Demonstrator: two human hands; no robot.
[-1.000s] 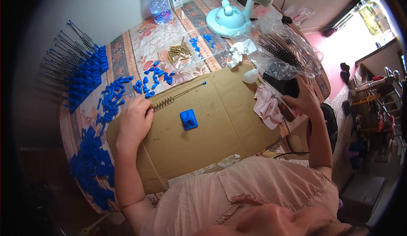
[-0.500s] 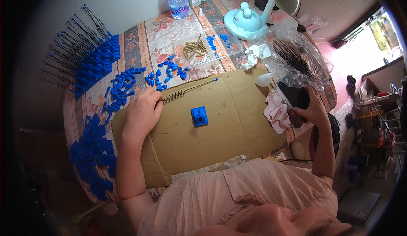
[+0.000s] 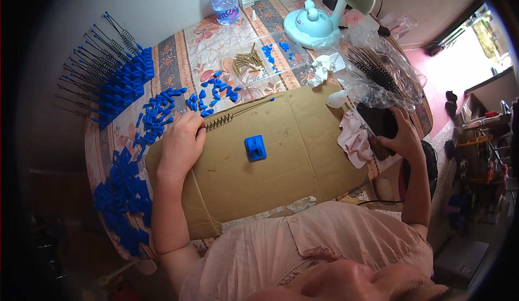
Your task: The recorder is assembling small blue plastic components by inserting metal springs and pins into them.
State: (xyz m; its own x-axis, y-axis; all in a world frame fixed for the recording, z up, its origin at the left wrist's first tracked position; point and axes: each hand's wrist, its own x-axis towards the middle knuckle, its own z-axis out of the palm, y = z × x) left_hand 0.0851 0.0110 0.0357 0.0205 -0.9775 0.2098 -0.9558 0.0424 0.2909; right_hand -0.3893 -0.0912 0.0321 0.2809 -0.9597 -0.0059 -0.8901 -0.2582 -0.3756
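My left hand (image 3: 183, 141) is closed on the coiled end of a dark spring wire (image 3: 219, 122). The wire's straight part points right and ends in a small blue tip. In front of it, a square blue plastic base (image 3: 255, 148) with a raised middle lies on the cardboard sheet (image 3: 270, 184). At the right, my right hand (image 3: 408, 139) grips the edge of a flat black phone-like object (image 3: 377, 121), thumb on the near side and fingers on the far side. A pink cloth (image 3: 355, 141) lies beside it.
Finished-looking blue bases with upright spring wires (image 3: 116, 87) crowd the far left. Loose blue cones (image 3: 157, 109) and blue bases (image 3: 121, 201) lie nearer. Brass pins (image 3: 248, 62) sit behind the cardboard. A plastic bag (image 3: 373, 41) with spring wires, a lamp (image 3: 308, 28) and a bottle (image 3: 224, 3) stand farther back.
The view has shifted slightly. Both hands keep their holds, and the spring wire and blue base stay in nearly the same place.
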